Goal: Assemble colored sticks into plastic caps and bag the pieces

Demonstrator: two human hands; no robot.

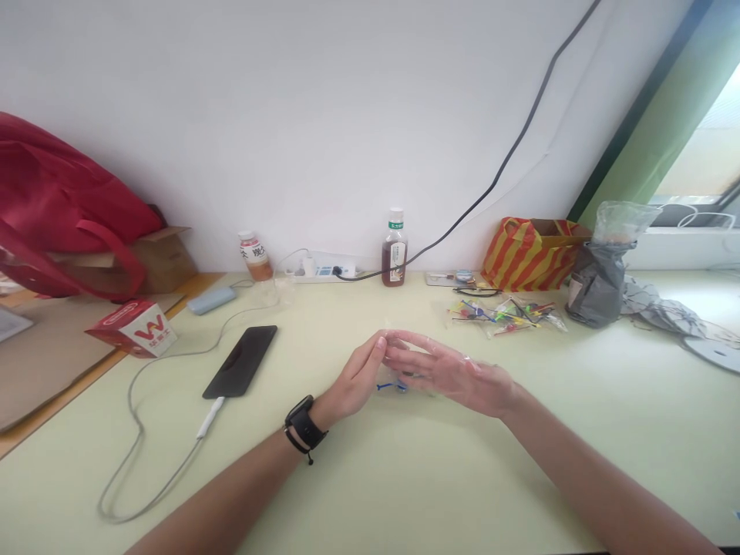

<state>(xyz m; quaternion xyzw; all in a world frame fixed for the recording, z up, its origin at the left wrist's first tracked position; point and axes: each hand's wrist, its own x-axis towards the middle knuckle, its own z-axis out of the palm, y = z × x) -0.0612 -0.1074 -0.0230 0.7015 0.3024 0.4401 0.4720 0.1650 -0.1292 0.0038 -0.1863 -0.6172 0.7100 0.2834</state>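
My left hand [357, 375], with a black watch [305, 424] on the wrist, has its thumb and fingers closed at the edge of a clear plastic bag [471, 364]. My right hand [462, 380] is stretched out, fingers apart, with the thin film over it; it seems to be inside the bag. The fingertips of both hands meet above the table. Behind and below them shows a small blue plastic piece [394, 385], partly hidden by the right fingers.
Clear bags of colourful small pieces [512, 314] lie behind to the right. A striped bag [529, 254], a dark drink bottle [395, 250] and a power strip [335, 270] stand along the wall. Left are a phone [241, 362] on a cable and a red-white box [136, 327].
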